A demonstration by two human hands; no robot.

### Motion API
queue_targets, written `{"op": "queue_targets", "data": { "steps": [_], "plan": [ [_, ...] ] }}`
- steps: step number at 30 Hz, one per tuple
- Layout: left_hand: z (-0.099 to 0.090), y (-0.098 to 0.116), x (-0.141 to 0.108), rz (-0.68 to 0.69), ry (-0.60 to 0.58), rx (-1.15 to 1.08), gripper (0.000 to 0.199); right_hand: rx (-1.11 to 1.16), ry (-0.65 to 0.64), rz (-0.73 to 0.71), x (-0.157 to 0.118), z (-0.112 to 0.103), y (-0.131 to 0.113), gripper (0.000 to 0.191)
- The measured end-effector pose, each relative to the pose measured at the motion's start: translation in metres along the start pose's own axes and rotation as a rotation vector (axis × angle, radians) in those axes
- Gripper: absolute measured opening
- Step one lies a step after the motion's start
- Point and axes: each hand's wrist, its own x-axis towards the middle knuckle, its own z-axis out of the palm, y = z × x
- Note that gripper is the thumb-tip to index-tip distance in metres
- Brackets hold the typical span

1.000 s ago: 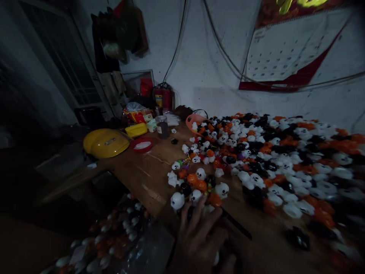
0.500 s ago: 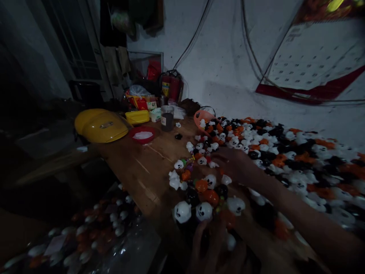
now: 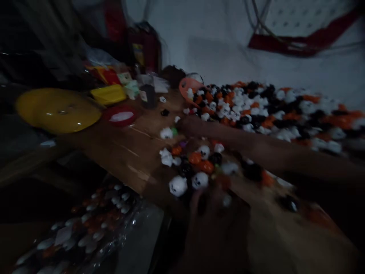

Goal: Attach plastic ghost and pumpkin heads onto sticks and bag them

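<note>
Though the left hand [image 3: 213, 222] and right hand [image 3: 192, 125] are among figures [image 3: 200, 180], blur hides any grip.

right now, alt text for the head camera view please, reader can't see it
A person's left hand is at a cluster of small glossy white, orange and black figures on a brown wooden table, the blurred right hand by its far end. A heap of similar figures lies behind, toward the right; a shiny yellow helmet-like object and round red dish sit at left.

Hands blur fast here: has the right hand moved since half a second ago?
Yes. The right hand has moved left, nearer to the red dish.
</note>
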Motion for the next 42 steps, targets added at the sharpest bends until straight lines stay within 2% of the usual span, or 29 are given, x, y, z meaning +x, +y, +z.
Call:
{"op": "queue_targets", "data": {
  "steps": [1, 3, 6, 9, 11, 12, 15, 18, 20, 26, 30, 34, 37, 42],
  "plan": [
    [-0.01, -0.001, 0.001, 0.016, -0.007, -0.026, 0.037, -0.008, 0.005, -0.004, -0.012, -0.013, -0.001, 0.049],
    [-0.024, -0.001, 0.003, 0.026, 0.018, -0.066, 0.042, -0.063, 0.076, -0.05, -0.049, -0.037, 0.001, 0.046],
    [-0.031, 0.0, 0.004, 0.004, 0.003, -0.069, 0.041, -0.105, 0.256, 0.013, -0.135, -0.052, 0.003, 0.031],
    [-0.028, 0.002, 0.001, 0.02, -0.027, -0.022, 0.039, 0.166, 0.325, 0.281, -0.225, -0.026, 0.001, 0.022],
    [-0.025, 0.001, -0.001, 0.031, -0.03, 0.01, 0.041, 0.299, 0.357, 0.396, -0.263, 0.004, -0.002, 0.015],
    [-0.024, 0.001, -0.002, 0.03, -0.026, 0.018, 0.041, 0.329, 0.382, 0.429, -0.274, 0.018, -0.004, 0.013],
    [-0.023, 0.001, -0.001, 0.022, 0.001, 0.01, 0.04, 0.464, 0.43, 0.456, -0.278, 0.046, -0.012, 0.012],
    [-0.023, 0.005, 0.0, 0.005, 0.016, 0.014, 0.039, 0.645, 0.362, 0.448, -0.269, 0.054, -0.019, 0.014],
    [-0.022, 0.007, 0.001, -0.006, 0.027, 0.028, 0.038, 0.674, 0.348, 0.454, -0.266, 0.057, -0.021, 0.012],
    [-0.02, 0.008, 0.001, -0.052, 0.04, 0.01, 0.024, 0.525, 0.362, 0.371, -0.269, 0.075, -0.021, 0.005],
    [-0.022, 0.008, 0.002, -0.047, 0.024, -0.009, 0.029, 0.403, 0.373, 0.341, -0.271, 0.083, -0.021, 0.006],
    [-0.024, 0.003, -0.001, -0.022, 0.004, -0.032, 0.026, 0.394, 0.389, 0.302, -0.271, 0.086, -0.021, 0.01],
    [-0.025, 0.0, -0.003, -0.024, 0.009, -0.052, 0.024, 0.403, 0.398, 0.279, -0.271, 0.086, -0.02, 0.004],
    [-0.032, 0.015, 0.004, -0.073, 0.03, 0.028, 0.034, 0.436, 0.375, 0.233, -0.27, 0.082, -0.019, 0.008]
  ]
}}
